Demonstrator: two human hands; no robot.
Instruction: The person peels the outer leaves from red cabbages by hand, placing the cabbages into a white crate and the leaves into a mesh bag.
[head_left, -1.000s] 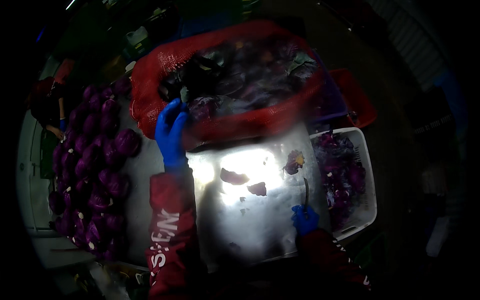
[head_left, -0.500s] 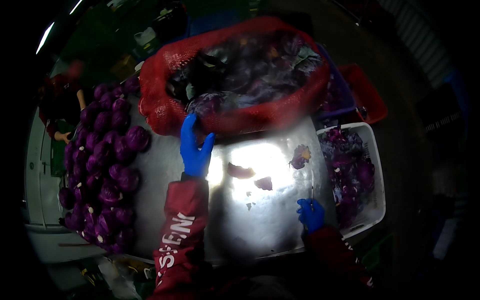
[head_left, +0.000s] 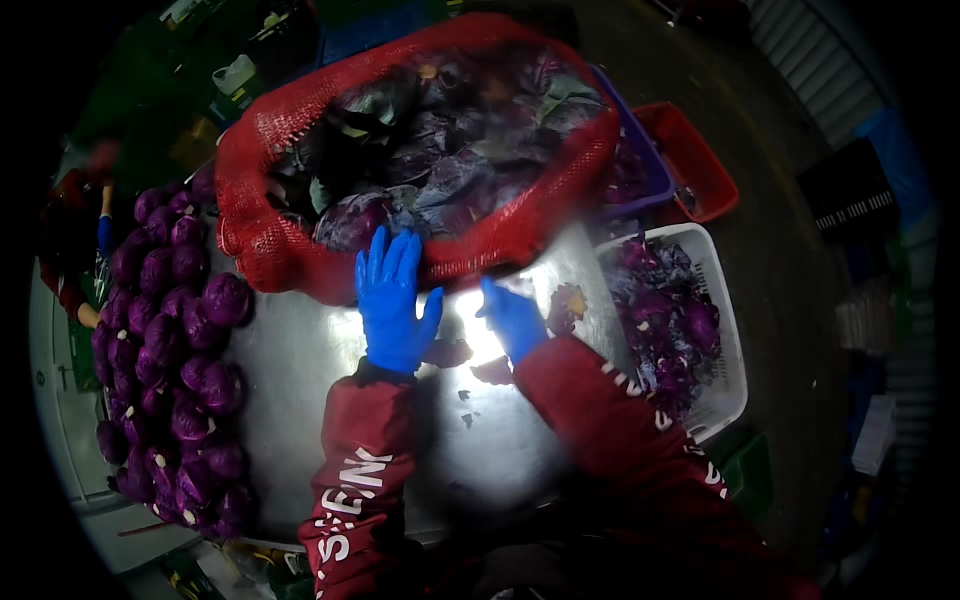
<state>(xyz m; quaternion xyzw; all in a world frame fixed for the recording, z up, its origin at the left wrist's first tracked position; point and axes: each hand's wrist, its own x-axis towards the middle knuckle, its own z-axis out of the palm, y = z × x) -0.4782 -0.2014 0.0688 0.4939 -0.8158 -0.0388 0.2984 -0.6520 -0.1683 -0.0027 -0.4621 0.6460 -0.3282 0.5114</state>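
A red mesh sack (head_left: 300,275) lies across the far side of the metal table (head_left: 300,350), its mouth wide and full of purple cabbages with loose outer leaves. My left hand (head_left: 392,310), in a blue glove, is open at the sack's near rim, fingertips at a leafy purple cabbage (head_left: 350,222). To its right is my right hand (head_left: 515,322), also blue-gloved, closed just below the rim. What it grips is too blurred and hidden to name. Torn cabbage leaves (head_left: 492,372) lie on the metal beneath my hands.
Many trimmed purple cabbages (head_left: 165,340) are heaped along the table's left side. A white crate (head_left: 735,370) of leaf scraps stands at the right, with a purple crate (head_left: 650,195) and a red crate (head_left: 715,180) beyond. Another person's arm (head_left: 105,225) shows at far left.
My right hand has come up and left from the table's near right to the sack's rim. My left hand has its fingers spread wider at the rim. The whole view has shifted slightly.
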